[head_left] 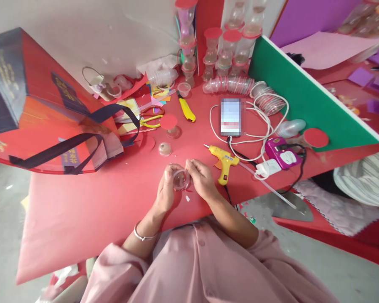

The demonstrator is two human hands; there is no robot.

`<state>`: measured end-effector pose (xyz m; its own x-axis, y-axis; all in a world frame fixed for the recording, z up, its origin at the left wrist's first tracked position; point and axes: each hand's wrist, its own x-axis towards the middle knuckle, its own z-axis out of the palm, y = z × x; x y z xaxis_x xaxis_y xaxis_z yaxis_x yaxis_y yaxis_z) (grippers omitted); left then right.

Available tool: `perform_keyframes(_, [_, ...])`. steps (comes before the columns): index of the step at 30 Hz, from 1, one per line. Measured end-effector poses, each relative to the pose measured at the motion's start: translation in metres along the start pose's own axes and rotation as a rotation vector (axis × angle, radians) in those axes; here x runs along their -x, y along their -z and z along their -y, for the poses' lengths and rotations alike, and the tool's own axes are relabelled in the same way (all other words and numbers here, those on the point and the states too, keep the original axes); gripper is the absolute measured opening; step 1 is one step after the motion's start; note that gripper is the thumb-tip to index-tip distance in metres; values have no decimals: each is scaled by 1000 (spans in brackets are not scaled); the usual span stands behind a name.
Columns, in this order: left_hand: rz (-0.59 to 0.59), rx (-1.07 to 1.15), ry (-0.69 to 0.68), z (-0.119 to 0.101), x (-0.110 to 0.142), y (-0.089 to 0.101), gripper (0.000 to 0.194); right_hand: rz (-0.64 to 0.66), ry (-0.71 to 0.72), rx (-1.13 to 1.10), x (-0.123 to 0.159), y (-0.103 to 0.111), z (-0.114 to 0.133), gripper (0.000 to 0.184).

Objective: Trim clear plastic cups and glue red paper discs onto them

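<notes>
Between my two hands is a small clear plastic cup point(181, 180), its round rim turned up toward me, just above the table's front part. My left hand point(166, 189) is closed around its left side. On the other side, the fingers of my right hand point(200, 176) pinch its rim. Just beyond my hands sits a clear dome-shaped cup point(164, 149). Behind that stands a cup piece with a red disc on top point(169, 124). A yellow hot glue gun point(223, 162) lies right of my right hand, nozzle pointing left.
On the left stands a big red gift bag point(60, 113) with dark handles. Scissors point(151, 118) and a yellow utility knife point(187, 108) lie further back. A phone point(230, 117), white cables, a purple power strip point(282, 153) and a green divider point(303, 97) are at right. Stacked cups point(227, 50) line the back.
</notes>
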<state>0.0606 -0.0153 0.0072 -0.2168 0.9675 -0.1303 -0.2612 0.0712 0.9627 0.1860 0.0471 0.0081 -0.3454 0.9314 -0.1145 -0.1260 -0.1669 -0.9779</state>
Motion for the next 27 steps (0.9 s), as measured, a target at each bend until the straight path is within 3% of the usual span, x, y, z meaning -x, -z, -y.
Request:
perform_keyframes(6, [-54, 253, 101, -13, -7, -9, 58, -136, 23, 78, -1, 3, 1, 59])
perform_keyframes(9, [-50, 320, 139, -20, -9, -6, 55, -134, 45, 91, 0, 3, 3, 61])
perform_keyframes(11, [-46, 342, 164, -21, -10, -4, 53, -136, 65, 81, 0, 2, 3, 54])
perform_keyframes(15, [-46, 360, 181, -20, -9, -2, 53, -91, 78, 4, -2, 0, 0, 24])
perform_keyframes(19, [-34, 369, 151, -18, -9, -3, 53, 13, 64, -52, -3, 1, -2, 18])
perform_keyframes(27, [-25, 322, 110, -14, -8, -5, 54, -4, 3, -99, -2, 0, -3, 17])
